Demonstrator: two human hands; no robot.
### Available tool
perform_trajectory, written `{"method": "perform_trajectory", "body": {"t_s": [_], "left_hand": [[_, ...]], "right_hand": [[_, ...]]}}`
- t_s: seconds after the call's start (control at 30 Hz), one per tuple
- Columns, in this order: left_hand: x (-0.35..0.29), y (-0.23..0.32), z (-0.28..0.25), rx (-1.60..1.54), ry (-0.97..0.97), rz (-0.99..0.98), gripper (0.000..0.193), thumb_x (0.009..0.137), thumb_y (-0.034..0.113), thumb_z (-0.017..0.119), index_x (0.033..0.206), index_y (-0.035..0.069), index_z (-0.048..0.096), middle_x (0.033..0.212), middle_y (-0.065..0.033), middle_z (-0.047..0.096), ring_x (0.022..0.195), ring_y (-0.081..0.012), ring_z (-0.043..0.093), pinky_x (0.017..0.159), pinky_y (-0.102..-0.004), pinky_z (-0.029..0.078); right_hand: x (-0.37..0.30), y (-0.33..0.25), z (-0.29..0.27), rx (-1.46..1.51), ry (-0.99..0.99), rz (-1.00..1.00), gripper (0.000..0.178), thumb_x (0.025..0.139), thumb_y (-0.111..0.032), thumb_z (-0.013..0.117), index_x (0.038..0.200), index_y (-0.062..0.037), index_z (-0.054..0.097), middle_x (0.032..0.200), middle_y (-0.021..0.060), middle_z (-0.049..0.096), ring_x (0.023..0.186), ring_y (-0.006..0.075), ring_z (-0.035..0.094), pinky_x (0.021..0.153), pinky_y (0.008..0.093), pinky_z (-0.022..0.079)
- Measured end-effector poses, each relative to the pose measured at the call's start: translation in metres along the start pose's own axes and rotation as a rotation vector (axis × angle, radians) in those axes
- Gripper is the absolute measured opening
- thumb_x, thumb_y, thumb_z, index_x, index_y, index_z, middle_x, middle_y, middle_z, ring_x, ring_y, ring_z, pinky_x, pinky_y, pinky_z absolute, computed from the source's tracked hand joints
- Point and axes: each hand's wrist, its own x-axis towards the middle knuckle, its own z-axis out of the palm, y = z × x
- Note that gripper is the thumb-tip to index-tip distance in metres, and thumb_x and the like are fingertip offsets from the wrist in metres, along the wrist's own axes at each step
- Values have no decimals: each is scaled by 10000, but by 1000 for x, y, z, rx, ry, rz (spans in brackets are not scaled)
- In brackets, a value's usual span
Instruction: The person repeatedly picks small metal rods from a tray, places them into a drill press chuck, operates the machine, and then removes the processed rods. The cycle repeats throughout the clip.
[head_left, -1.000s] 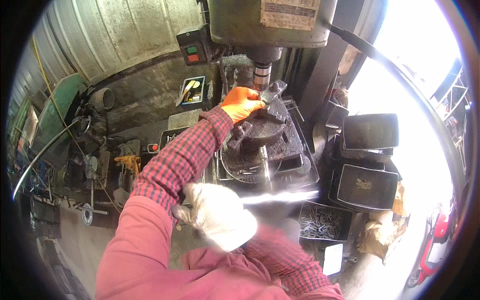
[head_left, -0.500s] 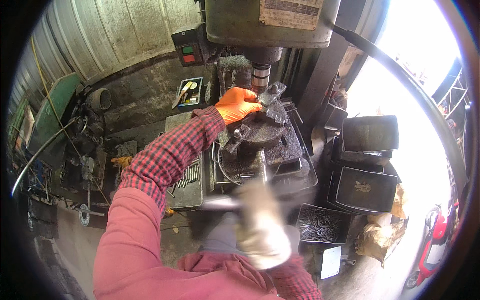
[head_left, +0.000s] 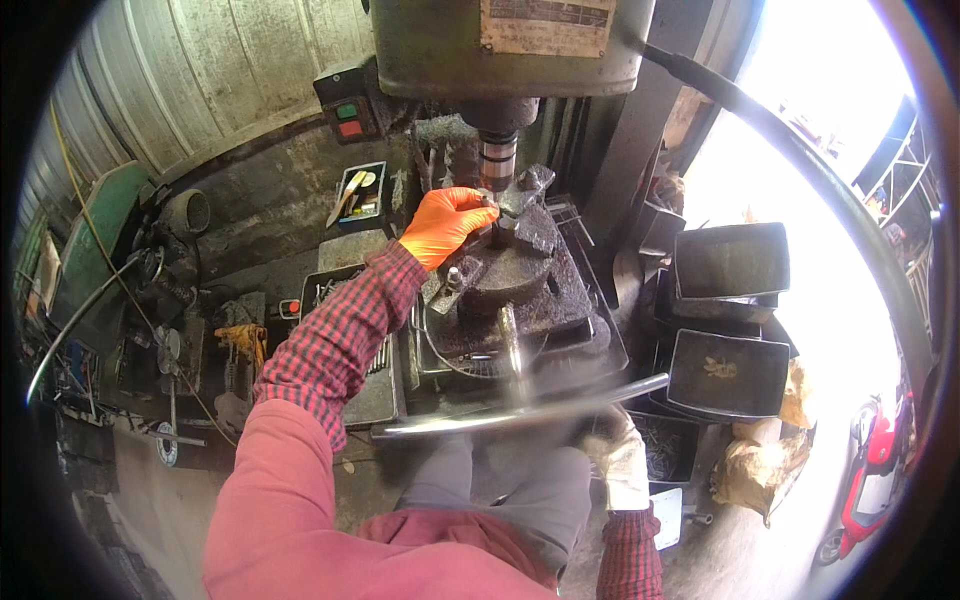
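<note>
My left hand (head_left: 440, 230), in an orange glove, reaches to the vise (head_left: 505, 270) under the drill press chuck (head_left: 497, 155). Its thumb and fingers are pinched together at the jaws, closed on something small that I cannot make out. A shiny metal bar (head_left: 440, 426) lies crosswise at the near end of the vise's screw (head_left: 513, 345), smeared by motion. Below the bar's right end is my right hand (head_left: 622, 462) in a whitish glove. Its fingers are blurred and partly hidden, so whether they touch the bar does not show.
The drill press head (head_left: 510, 60) hangs above the vise. Black bins (head_left: 730, 260) stand stacked at the right, above a bin of small metal pieces (head_left: 665, 450). A switch box (head_left: 347, 110) and a small tray with a brush (head_left: 358, 195) sit at the far left.
My right hand has moved right and down from in front of the vise screw. The bar has turned, its right end now higher. My left hand stays at the jaws; the view has shifted slightly.
</note>
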Motion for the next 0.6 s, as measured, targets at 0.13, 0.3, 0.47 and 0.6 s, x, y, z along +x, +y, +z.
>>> {"method": "perform_trajectory", "body": {"t_s": [0.13, 0.3, 0.47, 0.6], "left_hand": [[7, 1, -7, 10, 70, 58, 98, 948, 80, 776, 1004, 4, 752, 960, -16, 750, 871, -63, 654, 776, -234, 512], [-16, -7, -33, 92, 71, 92, 110, 962, 75, 742, 1047, 7, 731, 974, -10, 733, 898, -74, 650, 835, -248, 516], [-39, 3, -53, 666, 57, 134, 151, 927, 101, 740, 1032, 3, 694, 913, -39, 721, 842, -115, 664, 750, -288, 535], [-45, 9, -65, 1094, -22, 264, 271, 913, 122, 720, 1146, -11, 682, 951, -118, 745, 863, -202, 714, 785, -372, 561]], "right_hand": [[-17, 6, 12, 266, 86, 45, 579, 800, 62, 736, 1367, 26, 624, 1402, 188, 650, 1308, 288, 624, 1149, 386, 475], [-22, 15, 12, 364, 118, 67, 570, 830, 55, 746, 1383, 30, 612, 1407, 179, 646, 1313, 271, 621, 1157, 386, 469], [-17, 10, -2, 412, 109, 136, 569, 829, 79, 725, 1384, 20, 614, 1400, 153, 654, 1307, 243, 622, 1156, 370, 463], [-17, 14, -3, 351, 159, 34, 523, 871, 49, 647, 1393, 26, 616, 1283, 118, 711, 1167, 194, 681, 1057, 328, 529]]}}
